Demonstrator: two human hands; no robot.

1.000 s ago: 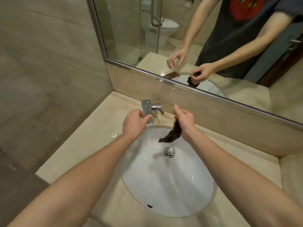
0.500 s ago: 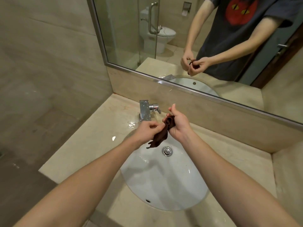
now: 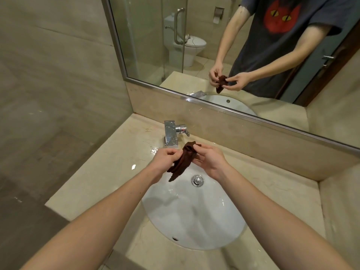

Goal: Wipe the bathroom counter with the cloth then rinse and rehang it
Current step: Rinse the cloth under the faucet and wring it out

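A small dark brown cloth (image 3: 183, 160) hangs bunched between both hands above the back of the white oval sink (image 3: 194, 217). My left hand (image 3: 165, 158) pinches its left side and my right hand (image 3: 209, 159) grips its right side, a loose corner dangling toward the drain (image 3: 197, 180). The beige marble counter (image 3: 109, 176) surrounds the sink and shows wet drops near the tap. The chrome square faucet (image 3: 171, 134) stands just behind the cloth, with no water running.
A large mirror (image 3: 253, 55) lines the wall behind the counter and reflects a person, the cloth, a toilet and a glass shower door. Tiled wall closes the left side; a raised marble ledge (image 3: 341, 211) borders the right.
My left hand left the faucet and joined the right on the cloth. Both hands now hold it slightly lower and nearer, spreading it apart.
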